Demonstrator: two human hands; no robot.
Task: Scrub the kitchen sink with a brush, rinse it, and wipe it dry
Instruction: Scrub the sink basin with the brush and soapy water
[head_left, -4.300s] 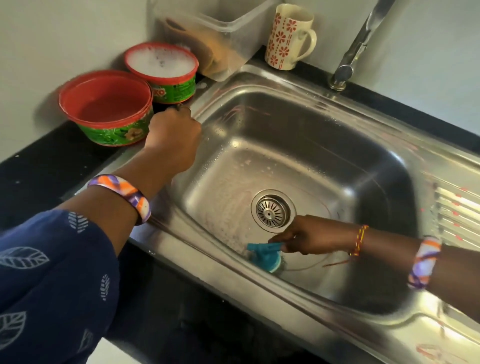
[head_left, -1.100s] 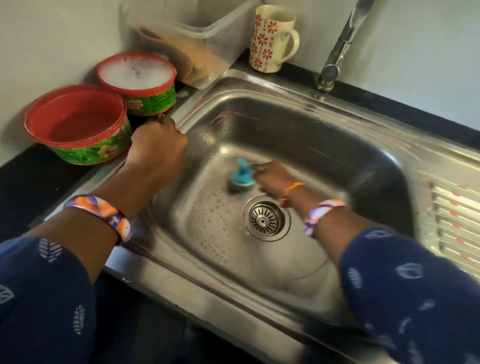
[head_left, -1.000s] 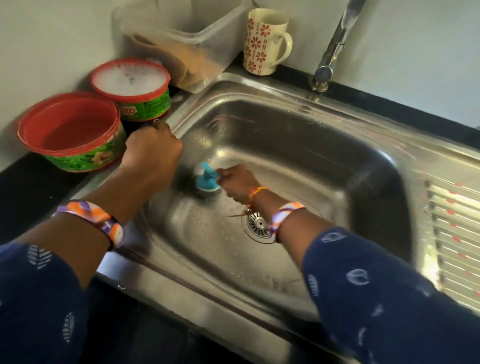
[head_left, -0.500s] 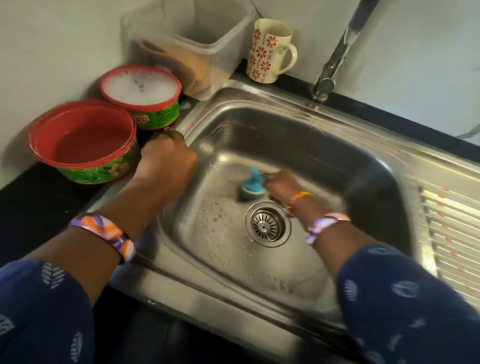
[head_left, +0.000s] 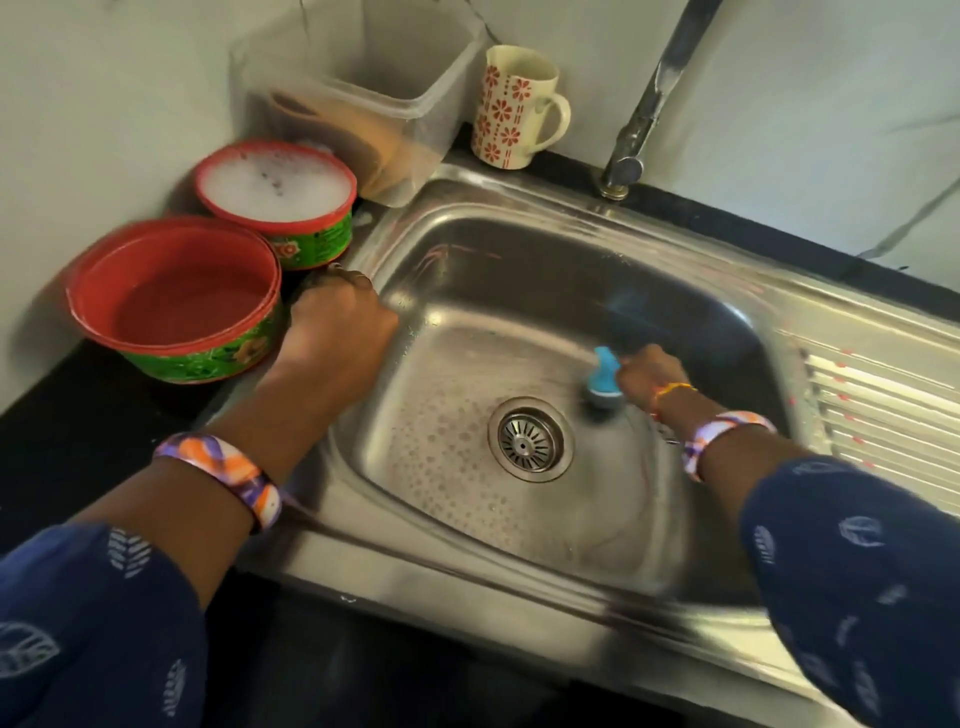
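The steel sink (head_left: 519, 208) fills the middle of the view, its floor soapy around the round drain (head_left: 531, 440). My right hand (head_left: 647, 376) grips a small blue scrub brush (head_left: 602, 382), pressed on the basin floor just right of and behind the drain. My left hand (head_left: 337, 338) rests as a fist on the sink's left rim, fingers curled; whether it holds anything I cannot tell.
Two red-rimmed green tubs stand left of the sink: one holding water (head_left: 176, 301), one full of foam (head_left: 278, 200). Behind are a clear plastic box (head_left: 363, 98), a flowered mug (head_left: 514, 106) and the tap (head_left: 649, 104). A ribbed drainboard (head_left: 883, 405) lies to the right.
My right hand has swept the brush across the basin floor from left of the drain to its right side. The left fist stays on the rim.
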